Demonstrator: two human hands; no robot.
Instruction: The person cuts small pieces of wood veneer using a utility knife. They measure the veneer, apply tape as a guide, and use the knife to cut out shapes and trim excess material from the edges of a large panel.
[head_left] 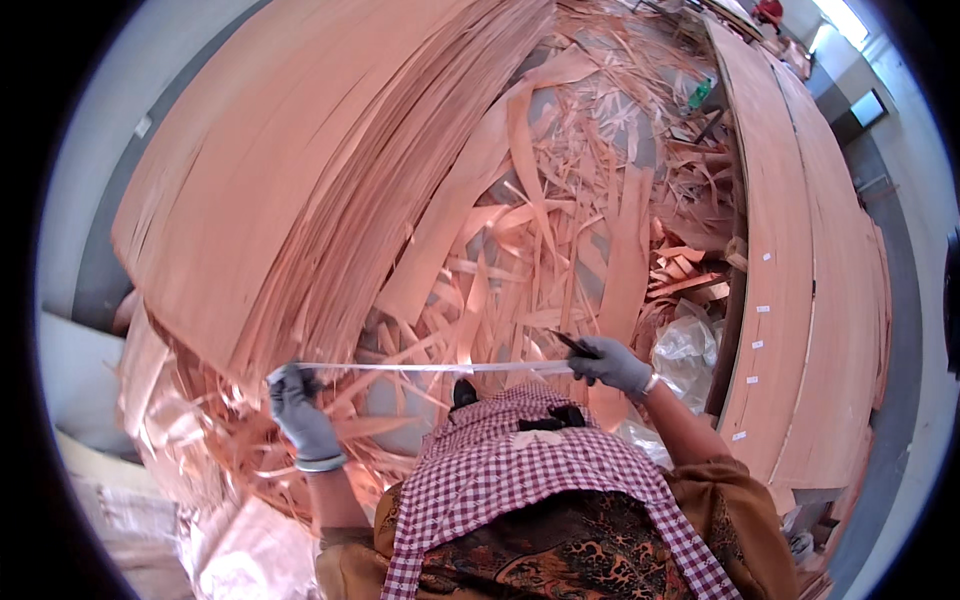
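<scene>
A narrow white strip of tape [430,367] stretches nearly level between my two hands, in front of my checked apron [560,455]. My left hand [303,415], in a grey glove, is closed on the tape's left end, close to the lower corner of the tall veneer stack [250,180]. My right hand [615,368], gloved the same way, has its fingers wrapped round a slim black tool [575,345] that points up and left; its exact kind is too small to tell. The tape's right end meets those fingers, and how they grip it is hidden.
Loose veneer strips [520,240] litter the floor ahead. To the right lies a long bench of veneer sheets [785,200] with small white labels [757,345] along it. Clear plastic wrap [685,350] is bunched beside that. A green bottle [699,93] stands farther off.
</scene>
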